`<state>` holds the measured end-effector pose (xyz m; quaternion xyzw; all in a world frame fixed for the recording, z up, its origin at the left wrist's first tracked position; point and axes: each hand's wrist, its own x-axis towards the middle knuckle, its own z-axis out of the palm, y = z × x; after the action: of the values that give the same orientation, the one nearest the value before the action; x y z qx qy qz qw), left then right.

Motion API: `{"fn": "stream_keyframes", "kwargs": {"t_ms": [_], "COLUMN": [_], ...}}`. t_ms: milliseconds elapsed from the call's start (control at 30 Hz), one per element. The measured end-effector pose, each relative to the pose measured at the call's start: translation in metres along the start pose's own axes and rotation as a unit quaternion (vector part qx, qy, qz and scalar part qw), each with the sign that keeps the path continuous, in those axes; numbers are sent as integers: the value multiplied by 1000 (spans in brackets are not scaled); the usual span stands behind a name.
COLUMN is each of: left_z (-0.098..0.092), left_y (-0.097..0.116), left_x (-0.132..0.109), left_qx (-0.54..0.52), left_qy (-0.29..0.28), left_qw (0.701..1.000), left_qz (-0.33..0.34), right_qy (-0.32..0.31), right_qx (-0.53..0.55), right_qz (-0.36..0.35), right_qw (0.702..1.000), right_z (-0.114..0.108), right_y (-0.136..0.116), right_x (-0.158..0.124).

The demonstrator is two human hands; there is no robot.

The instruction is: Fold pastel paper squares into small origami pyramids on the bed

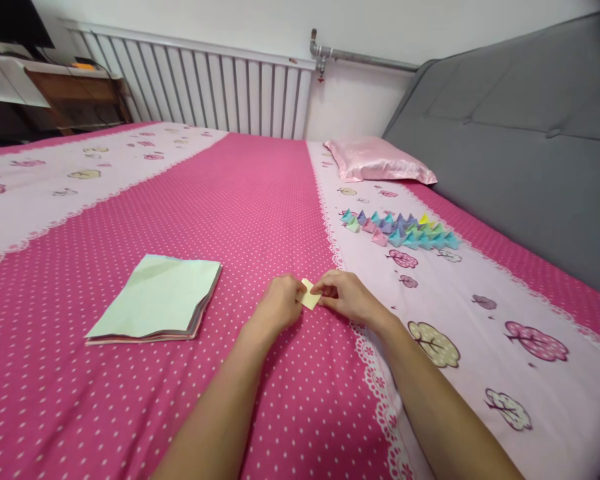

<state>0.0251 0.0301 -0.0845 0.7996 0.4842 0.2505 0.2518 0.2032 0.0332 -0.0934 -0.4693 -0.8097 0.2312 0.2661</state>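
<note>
A small folded piece of pale yellow paper [310, 299] is held just above or on the pink dotted bedspread, between my two hands. My left hand [281, 300] pinches its left corner between thumb and fingers. On the other side, my right hand [345, 293] grips the right edge with its fingertips, the fingers curled. Part of the paper is hidden behind the fingers, so I cannot tell its exact fold. Several small folded paper boats [400, 232] in blue, purple, pink, green and yellow stand in rows beyond my right hand.
A stack of square paper [157, 297], pale green on top, lies left of my hands. A pink pillow [380, 160] rests at the far right against the grey headboard [510, 133]. Beyond the bed [260, 193] stand a white radiator [205, 87] and a wooden desk [75, 93].
</note>
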Motion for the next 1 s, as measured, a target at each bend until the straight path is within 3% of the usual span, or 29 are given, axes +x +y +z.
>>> {"fn": "stream_keyframes", "kwargs": {"t_ms": [300, 467, 700, 833, 1000], "left_z": [-2, 0, -2, -1, 3], "left_y": [-4, -7, 1, 5, 1], "left_x": [1, 0, 2, 3, 2], "left_qx": [23, 13, 81, 128, 138], "left_qy": [-27, 0, -33, -38, -30], "left_qw": [999, 1000, 995, 988, 988], "left_qz": [18, 14, -39, -72, -66], "right_qy": [-27, -35, -46, -30, -9], "right_qx": [2, 51, 85, 58, -20], "right_qz": [-15, 4, 32, 64, 23], "right_qw": [1000, 998, 995, 996, 999], "right_z": [1, 0, 1, 3, 4], "right_y": [-2, 1, 6, 4, -6], "right_x": [-2, -3, -2, 0, 2]}}
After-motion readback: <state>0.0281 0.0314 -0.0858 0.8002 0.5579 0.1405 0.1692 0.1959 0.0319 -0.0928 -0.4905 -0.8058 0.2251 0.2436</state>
